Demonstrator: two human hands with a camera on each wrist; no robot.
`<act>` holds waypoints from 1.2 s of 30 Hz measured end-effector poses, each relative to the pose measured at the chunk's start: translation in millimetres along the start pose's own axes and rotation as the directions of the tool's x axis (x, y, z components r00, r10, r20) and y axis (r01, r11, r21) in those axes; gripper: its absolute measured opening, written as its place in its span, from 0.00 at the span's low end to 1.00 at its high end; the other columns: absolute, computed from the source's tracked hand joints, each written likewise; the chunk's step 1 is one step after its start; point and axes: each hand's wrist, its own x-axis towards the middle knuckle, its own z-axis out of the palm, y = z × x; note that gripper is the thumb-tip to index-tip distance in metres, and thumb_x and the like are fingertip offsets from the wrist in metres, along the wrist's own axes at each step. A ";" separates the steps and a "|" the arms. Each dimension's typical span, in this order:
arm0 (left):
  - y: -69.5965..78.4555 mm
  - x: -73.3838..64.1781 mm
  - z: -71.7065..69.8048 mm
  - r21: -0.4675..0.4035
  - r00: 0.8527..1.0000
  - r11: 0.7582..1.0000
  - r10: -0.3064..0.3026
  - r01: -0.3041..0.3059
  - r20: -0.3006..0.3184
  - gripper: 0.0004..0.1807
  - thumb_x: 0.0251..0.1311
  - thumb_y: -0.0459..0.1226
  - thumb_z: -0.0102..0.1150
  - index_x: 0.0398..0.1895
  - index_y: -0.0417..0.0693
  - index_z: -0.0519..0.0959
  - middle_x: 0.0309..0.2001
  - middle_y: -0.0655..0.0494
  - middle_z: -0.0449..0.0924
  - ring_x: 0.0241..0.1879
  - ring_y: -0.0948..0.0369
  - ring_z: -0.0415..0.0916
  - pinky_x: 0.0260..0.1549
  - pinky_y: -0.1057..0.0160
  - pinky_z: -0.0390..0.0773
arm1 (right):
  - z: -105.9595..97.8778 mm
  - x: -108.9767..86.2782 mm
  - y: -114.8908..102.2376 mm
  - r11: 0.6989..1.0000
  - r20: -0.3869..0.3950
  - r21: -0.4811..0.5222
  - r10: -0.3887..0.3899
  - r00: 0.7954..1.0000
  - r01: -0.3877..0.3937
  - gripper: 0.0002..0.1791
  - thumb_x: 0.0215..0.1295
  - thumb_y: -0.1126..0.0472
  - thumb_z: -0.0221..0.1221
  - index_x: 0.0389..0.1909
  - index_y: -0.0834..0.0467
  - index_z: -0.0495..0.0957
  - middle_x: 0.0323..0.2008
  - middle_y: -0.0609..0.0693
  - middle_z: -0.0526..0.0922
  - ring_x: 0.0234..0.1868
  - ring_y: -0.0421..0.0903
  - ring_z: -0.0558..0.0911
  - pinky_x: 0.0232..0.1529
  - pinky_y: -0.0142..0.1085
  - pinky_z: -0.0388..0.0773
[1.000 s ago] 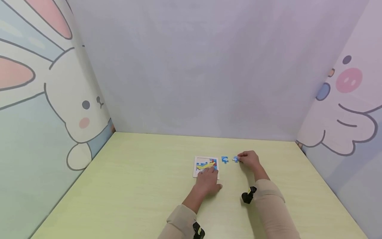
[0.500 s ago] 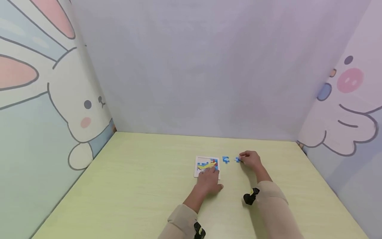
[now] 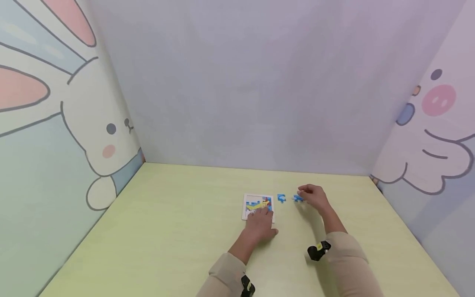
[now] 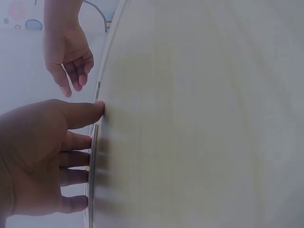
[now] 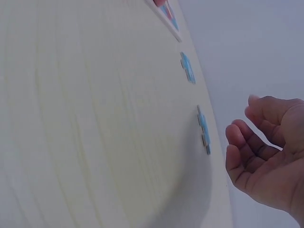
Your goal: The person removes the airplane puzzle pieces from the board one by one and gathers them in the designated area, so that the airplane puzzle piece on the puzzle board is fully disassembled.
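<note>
My left hand (image 3: 259, 226) rests with its fingers extended on the lower part of a white-framed jigsaw puzzle (image 3: 243, 206), whose picture shows blue, yellow and red. The fingers hide part of that picture. In the left wrist view the fingertips touch the edge of the puzzle frame (image 4: 92, 190). My right hand (image 3: 314, 197) hovers just above a blue jigsaw piece (image 3: 297, 198). Its fingers are loosely bent and hold nothing; the right wrist view shows a gap between them and this piece (image 5: 204, 132). Another blue-and-white piece (image 3: 281, 198) lies between it and the frame.
A pale yellow table (image 3: 167, 231) carries the puzzle. Behind it rises a plain greyish wall (image 3: 237, 90). Side panels bear a cartoon rabbit (image 3: 92, 136) on the left and a pig (image 3: 438, 123) on the right. Both wrists wear small black cameras.
The right hand's fingers have come up off the right-hand jigsaw piece, which now lies slightly turned on the table. My left hand stays on the puzzle. The head view has shifted slightly.
</note>
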 end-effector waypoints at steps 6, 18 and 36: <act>-1.2 3.6 -2.6 0.012 1.000 1.000 0.010 -0.010 -0.023 0.34 0.58 0.56 0.55 0.62 0.47 0.68 0.62 0.55 0.64 0.61 0.55 0.60 0.53 0.49 0.65 | 4.1 1.7 -10.5 0.999 0.016 0.045 -0.012 1.000 0.012 0.19 0.66 0.59 0.55 0.51 0.70 0.73 0.37 0.59 0.78 0.38 0.55 0.77 0.37 0.45 0.76; -1.4 5.9 -2.3 0.013 1.000 1.000 -0.006 0.006 -0.007 0.35 0.57 0.57 0.56 0.63 0.47 0.67 0.63 0.55 0.64 0.62 0.56 0.60 0.54 0.49 0.65 | 25.0 1.2 -19.4 0.996 0.028 0.090 -0.033 0.999 0.030 0.20 0.65 0.60 0.57 0.51 0.70 0.74 0.36 0.56 0.79 0.38 0.51 0.79 0.37 0.43 0.77; -0.7 1.4 0.5 0.035 1.000 0.999 -0.001 0.001 0.004 0.36 0.56 0.56 0.57 0.65 0.48 0.66 0.64 0.55 0.62 0.62 0.56 0.59 0.52 0.48 0.66 | 68.7 1.4 -28.9 0.979 0.101 0.196 -0.079 0.992 0.058 0.18 0.64 0.63 0.58 0.49 0.72 0.74 0.33 0.55 0.79 0.35 0.52 0.77 0.33 0.43 0.76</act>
